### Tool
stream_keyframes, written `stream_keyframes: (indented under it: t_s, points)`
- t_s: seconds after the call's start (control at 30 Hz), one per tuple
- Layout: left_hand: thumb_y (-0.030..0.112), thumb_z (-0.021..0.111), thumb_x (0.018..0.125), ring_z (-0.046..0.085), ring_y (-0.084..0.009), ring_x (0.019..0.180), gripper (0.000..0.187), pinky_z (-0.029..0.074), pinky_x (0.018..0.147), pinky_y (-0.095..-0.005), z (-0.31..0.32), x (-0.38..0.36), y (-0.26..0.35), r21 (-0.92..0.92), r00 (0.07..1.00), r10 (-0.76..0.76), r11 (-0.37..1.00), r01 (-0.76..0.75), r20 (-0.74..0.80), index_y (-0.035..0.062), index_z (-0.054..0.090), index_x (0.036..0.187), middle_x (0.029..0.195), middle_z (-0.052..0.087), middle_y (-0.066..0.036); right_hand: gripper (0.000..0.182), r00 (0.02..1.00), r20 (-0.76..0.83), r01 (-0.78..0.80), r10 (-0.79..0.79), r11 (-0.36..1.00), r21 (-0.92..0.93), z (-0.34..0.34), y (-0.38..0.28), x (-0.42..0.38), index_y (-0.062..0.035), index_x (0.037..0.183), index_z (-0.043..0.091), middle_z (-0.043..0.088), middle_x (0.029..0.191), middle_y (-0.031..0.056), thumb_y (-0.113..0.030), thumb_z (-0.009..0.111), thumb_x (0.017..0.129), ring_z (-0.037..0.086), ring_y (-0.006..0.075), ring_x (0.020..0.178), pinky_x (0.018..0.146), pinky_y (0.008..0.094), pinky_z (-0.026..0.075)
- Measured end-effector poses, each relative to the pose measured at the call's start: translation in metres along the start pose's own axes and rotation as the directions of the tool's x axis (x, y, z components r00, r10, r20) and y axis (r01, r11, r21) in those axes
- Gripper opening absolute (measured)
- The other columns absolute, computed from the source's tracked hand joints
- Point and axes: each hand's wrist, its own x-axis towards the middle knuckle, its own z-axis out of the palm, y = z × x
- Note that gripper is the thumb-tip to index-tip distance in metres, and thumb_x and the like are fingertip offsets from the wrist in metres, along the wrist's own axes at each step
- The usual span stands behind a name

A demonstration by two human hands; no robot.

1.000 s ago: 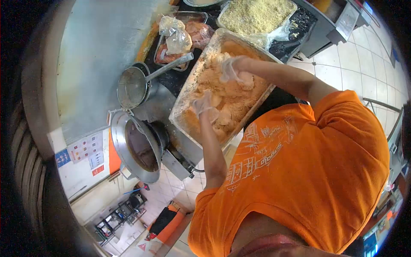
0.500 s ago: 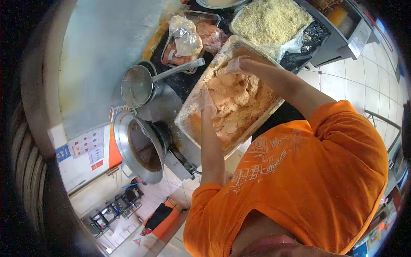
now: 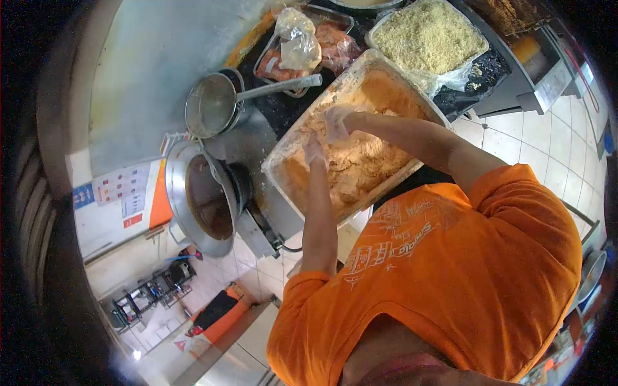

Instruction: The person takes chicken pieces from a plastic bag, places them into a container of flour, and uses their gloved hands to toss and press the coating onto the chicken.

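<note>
A large pale tub (image 3: 278,184) holds orange-tinted flour (image 3: 367,157), heaped and clumpy in the middle. Both of my hands wear clear plastic gloves dusted with this flour. My left hand (image 3: 315,152) is down in the flour near the tub's left side, fingers pointing away from me. Close beside it, my right hand (image 3: 337,123) reaches across from the right and bends down into the heap. Flour coats and partly covers the fingers of both hands, so I cannot tell whether they grip anything.
A long-handled strainer (image 3: 211,106) rests over a pot, left of the tub. Nearer stands a wide wok (image 3: 172,183) of brown liquid. Behind are a tray with bagged orange-red food (image 3: 338,48) and a tray of pale yellow crumbs (image 3: 428,35). A metal-sided unit (image 3: 553,83) stands at right.
My right hand has moved down and left from the far part of the tub, closer to my left hand. My left hand remains in the flour. The whole view has shifted slightly.
</note>
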Motion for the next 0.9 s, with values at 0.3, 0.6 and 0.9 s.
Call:
stream_keyframes:
  t_s: [0.3,0.6,0.9]
  points:
    - [0.043,0.05,0.083,0.05,-0.0246,0.105,0.05,0.04,0.09,-0.0385,0.008,-0.122,0.075,0.817,0.992,0.03,0.571,0.083,-0.121,0.014,0.052,0.124,0.12,0.053,-0.01,0.044,0.975,0.22,0.011,0.022,0.989,-0.149,-0.056,-0.057,-0.02,0.0029,0.093,0.059,0.061,0.097,0.0179,-0.038,0.05,0.082,0.058,0.0243,0.085,0.074,0.0367,0.047]
    - [0.054,0.059,0.075,0.06,-0.0308,0.071,0.059,0.048,0.076,-0.0443,-0.006,-0.171,0.114,0.728,0.944,0.299,0.677,-0.107,-0.138,0.0065,0.057,0.109,0.084,0.062,-0.013,0.053,0.988,0.094,-0.151,0.122,0.877,0.455,-0.045,0.034,-0.075,-0.0147,0.128,0.045,0.059,0.111,0.0176,-0.045,0.055,0.085,0.056,0.027,0.103,0.09,0.036,0.044]
    - [0.059,0.055,0.079,0.059,-0.0278,0.084,0.063,0.046,0.08,-0.0421,-0.004,-0.114,0.072,0.21,0.992,-0.126,0.97,0.118,0.022,0.0044,0.057,0.111,0.102,0.06,-0.014,0.057,0.877,0.436,-0.078,0.201,0.956,-0.284,0.027,0.06,-0.066,-0.0281,0.142,0.024,0.058,0.111,0.018,-0.031,0.049,0.091,0.058,0.0286,0.1,0.089,0.0369,0.045]
